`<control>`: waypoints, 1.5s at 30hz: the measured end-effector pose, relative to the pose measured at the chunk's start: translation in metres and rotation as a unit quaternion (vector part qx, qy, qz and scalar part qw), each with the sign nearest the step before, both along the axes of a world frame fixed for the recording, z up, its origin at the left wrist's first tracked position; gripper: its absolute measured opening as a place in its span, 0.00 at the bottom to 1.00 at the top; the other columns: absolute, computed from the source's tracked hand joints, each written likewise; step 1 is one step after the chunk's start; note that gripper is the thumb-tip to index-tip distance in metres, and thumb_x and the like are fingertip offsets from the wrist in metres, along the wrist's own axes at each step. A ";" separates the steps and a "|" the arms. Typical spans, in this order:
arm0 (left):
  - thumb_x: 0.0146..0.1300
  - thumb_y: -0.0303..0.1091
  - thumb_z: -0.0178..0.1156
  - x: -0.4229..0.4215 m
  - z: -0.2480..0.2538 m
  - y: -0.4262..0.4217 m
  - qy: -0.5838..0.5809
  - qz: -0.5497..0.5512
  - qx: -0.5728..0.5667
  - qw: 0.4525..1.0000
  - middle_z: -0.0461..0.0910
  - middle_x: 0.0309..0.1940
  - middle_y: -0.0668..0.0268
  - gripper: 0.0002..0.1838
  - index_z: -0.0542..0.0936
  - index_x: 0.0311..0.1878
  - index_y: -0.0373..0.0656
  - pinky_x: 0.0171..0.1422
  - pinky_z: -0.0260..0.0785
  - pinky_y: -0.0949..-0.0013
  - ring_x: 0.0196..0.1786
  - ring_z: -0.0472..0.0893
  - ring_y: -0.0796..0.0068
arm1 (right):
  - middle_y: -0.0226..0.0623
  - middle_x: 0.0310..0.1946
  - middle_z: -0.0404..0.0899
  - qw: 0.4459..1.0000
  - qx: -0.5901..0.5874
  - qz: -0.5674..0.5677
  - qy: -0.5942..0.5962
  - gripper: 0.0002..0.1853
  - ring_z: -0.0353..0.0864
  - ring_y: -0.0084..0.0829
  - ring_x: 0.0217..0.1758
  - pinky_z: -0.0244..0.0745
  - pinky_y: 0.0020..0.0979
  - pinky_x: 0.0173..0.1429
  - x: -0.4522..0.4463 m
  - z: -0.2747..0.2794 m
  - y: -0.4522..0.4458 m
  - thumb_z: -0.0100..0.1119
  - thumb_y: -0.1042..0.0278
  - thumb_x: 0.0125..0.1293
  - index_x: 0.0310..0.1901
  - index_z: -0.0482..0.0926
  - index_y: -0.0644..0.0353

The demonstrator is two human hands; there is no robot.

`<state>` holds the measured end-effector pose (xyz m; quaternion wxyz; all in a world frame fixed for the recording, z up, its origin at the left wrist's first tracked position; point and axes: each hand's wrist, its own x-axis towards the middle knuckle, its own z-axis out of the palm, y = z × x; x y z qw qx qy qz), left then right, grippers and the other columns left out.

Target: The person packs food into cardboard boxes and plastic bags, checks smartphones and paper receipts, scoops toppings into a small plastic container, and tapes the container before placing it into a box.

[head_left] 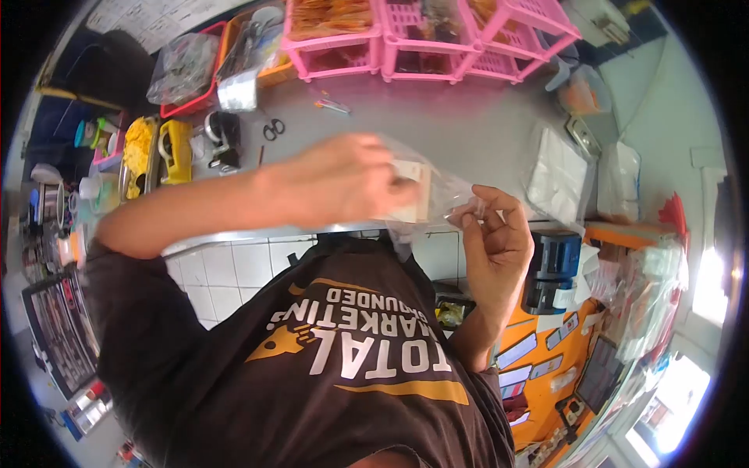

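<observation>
A clear plastic bag [449, 191] is stretched between my hands above the near edge of the metal table. My left hand [343, 179], slightly blurred, has its fingers curled at the bag's left side, on a flat cream-coloured card [421, 191]. Whether the card lies inside the bag or against it, I cannot tell. My right hand [499, 234] pinches the bag's other end between thumb and fingertips. Beyond my left forearm lie black-handled scissors [274, 129] and a small pen-like item [334, 104].
Pink stacked baskets [335, 40] line the table's far side. To the left stand a yellow tape dispenser [175, 152], a black one [223, 139] and a red tray [204, 100]. At right lie a stack of clear bags [557, 175] and a dark blue device [552, 269].
</observation>
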<state>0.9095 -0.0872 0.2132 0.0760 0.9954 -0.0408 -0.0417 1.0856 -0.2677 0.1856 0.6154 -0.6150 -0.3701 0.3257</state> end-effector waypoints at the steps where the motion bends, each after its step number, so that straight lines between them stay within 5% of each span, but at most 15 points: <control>1: 0.59 0.32 0.69 0.002 -0.012 -0.012 -0.099 0.021 -0.048 0.994 0.83 0.36 0.57 0.16 0.78 0.49 0.40 0.53 0.79 0.54 0.44 0.86 0.55 | 0.35 0.45 0.80 1.000 0.009 0.006 0.022 0.16 0.86 0.23 0.47 0.83 0.24 0.50 -0.009 -0.002 0.006 0.58 0.92 0.65 0.54 0.77 0.69; 2: 0.59 0.33 0.69 0.005 -0.028 -0.022 -0.199 0.045 -0.091 0.975 0.83 0.38 0.57 0.18 0.77 0.50 0.42 0.49 0.80 0.55 0.44 0.87 0.55 | 0.35 0.45 0.80 0.999 0.010 0.024 0.024 0.16 0.86 0.23 0.47 0.83 0.24 0.50 -0.016 -0.004 0.012 0.58 0.92 0.65 0.54 0.77 0.69; 4: 0.60 0.34 0.69 0.003 -0.037 -0.024 -0.117 0.189 -0.274 0.936 0.84 0.44 0.59 0.21 0.75 0.56 0.45 0.47 0.80 0.54 0.45 0.86 0.58 | 0.35 0.44 0.82 1.000 -0.012 -0.022 -0.012 0.15 0.87 0.24 0.45 0.84 0.25 0.50 -0.031 -0.010 0.020 0.66 0.90 0.62 0.50 0.79 0.71; 8: 0.58 0.35 0.70 -0.001 -0.069 -0.020 -0.299 0.185 -0.267 0.898 0.84 0.47 0.62 0.20 0.79 0.54 0.47 0.51 0.80 0.55 0.46 0.86 0.59 | 0.38 0.46 0.84 0.997 -0.034 0.033 -0.058 0.13 0.87 0.29 0.48 0.82 0.29 0.58 -0.023 -0.030 0.009 0.77 0.85 0.55 0.42 0.85 0.71; 9: 0.57 0.35 0.70 -0.002 -0.070 -0.022 -0.289 0.158 -0.243 0.912 0.84 0.47 0.62 0.19 0.81 0.52 0.47 0.53 0.79 0.55 0.47 0.86 0.58 | 0.44 0.59 0.80 0.983 0.012 0.119 -0.136 0.34 0.81 0.34 0.62 0.77 0.38 0.66 0.007 -0.063 -0.006 0.82 0.76 0.51 0.61 0.78 0.70; 10: 0.55 0.35 0.70 -0.002 -0.071 -0.022 -0.280 0.130 -0.216 0.926 0.85 0.47 0.63 0.17 0.83 0.50 0.47 0.55 0.78 0.56 0.48 0.86 0.58 | 0.44 0.59 0.80 0.981 0.013 0.135 -0.139 0.34 0.81 0.34 0.62 0.77 0.38 0.66 -0.001 -0.061 0.003 0.82 0.76 0.51 0.61 0.78 0.70; 18: 0.54 0.33 0.68 0.006 -0.085 -0.047 -0.222 0.163 -0.207 0.939 0.81 0.43 0.63 0.15 0.84 0.45 0.41 0.65 0.72 0.54 0.54 0.82 0.59 | 0.39 0.49 0.75 0.980 0.022 0.123 -0.157 0.19 0.77 0.30 0.53 0.75 0.36 0.60 -0.071 -0.136 0.060 0.66 0.65 0.64 0.52 0.74 0.65; 23: 0.63 0.38 0.65 -0.067 -0.118 -0.037 -0.307 0.341 -0.234 0.857 0.66 0.73 0.47 0.36 0.70 0.74 0.39 0.78 0.61 0.49 0.75 0.68 0.49 | 0.35 0.43 0.72 0.985 0.039 0.073 -0.152 0.15 0.75 0.28 0.47 0.73 0.34 0.56 -0.082 -0.159 0.080 0.57 0.57 0.73 0.46 0.71 0.61; 27: 0.68 0.42 0.61 -0.084 -0.189 -0.044 -0.276 0.366 -0.271 0.847 0.65 0.73 0.42 0.38 0.63 0.77 0.37 0.80 0.58 0.47 0.77 0.65 0.45 | 0.33 0.38 0.70 0.988 0.051 0.019 -0.146 0.17 0.73 0.25 0.42 0.72 0.33 0.54 -0.091 -0.168 0.091 0.49 0.51 0.80 0.41 0.69 0.59; 30: 0.71 0.45 0.59 -0.090 -0.217 -0.049 -0.331 0.392 -0.300 0.804 0.63 0.75 0.40 0.38 0.62 0.77 0.32 0.82 0.56 0.46 0.77 0.65 0.41 | 0.29 0.29 0.66 0.992 -0.039 -0.117 0.026 0.22 0.68 0.22 0.32 0.69 0.30 0.43 -0.100 -0.164 0.104 0.45 0.48 0.83 0.33 0.65 0.56; 33: 0.74 0.53 0.56 -0.110 -0.239 -0.039 -0.340 0.417 -0.487 0.688 0.63 0.76 0.39 0.41 0.60 0.79 0.33 0.83 0.55 0.48 0.77 0.66 0.40 | 0.24 0.21 0.58 0.986 -0.016 -0.158 -0.043 0.24 0.58 0.22 0.28 0.62 0.31 0.35 -0.085 -0.151 0.107 0.43 0.46 0.83 0.30 0.64 0.54; 36: 0.79 0.57 0.48 -0.128 -0.276 -0.018 -0.271 0.543 -0.657 0.448 0.59 0.80 0.45 0.39 0.58 0.81 0.36 0.84 0.54 0.53 0.80 0.64 0.49 | 0.22 0.18 0.50 0.979 0.081 -0.177 -0.058 0.24 0.51 0.19 0.20 0.49 0.28 0.24 -0.107 -0.096 0.115 0.45 0.52 0.83 0.24 0.56 0.48; 38: 0.74 0.61 0.55 -0.125 -0.288 -0.011 -0.039 0.146 -0.988 0.037 0.66 0.76 0.46 0.41 0.64 0.79 0.40 0.80 0.61 0.54 0.76 0.70 0.56 | 0.19 0.18 0.43 0.989 0.093 -0.111 0.025 0.27 0.40 0.17 0.19 0.41 0.27 0.23 -0.122 -0.055 0.112 0.42 0.46 0.84 0.25 0.52 0.46; 42: 0.70 0.61 0.61 -0.116 -0.231 -0.019 -0.059 0.106 -0.992 -0.023 0.72 0.72 0.46 0.43 0.68 0.76 0.38 0.78 0.65 0.53 0.71 0.75 0.58 | 0.19 0.17 0.43 0.961 0.160 0.133 0.180 0.26 0.39 0.16 0.18 0.41 0.26 0.24 -0.124 -0.014 0.108 0.40 0.47 0.85 0.26 0.54 0.46; 45: 0.70 0.53 0.63 -0.127 -0.211 -0.023 -0.122 0.076 -0.975 0.171 0.75 0.65 0.48 0.40 0.66 0.74 0.31 0.78 0.64 0.49 0.69 0.76 0.57 | 0.21 0.14 0.48 0.948 0.145 0.134 0.251 0.25 0.44 0.17 0.16 0.49 0.26 0.23 -0.078 0.004 0.116 0.39 0.47 0.85 0.26 0.57 0.46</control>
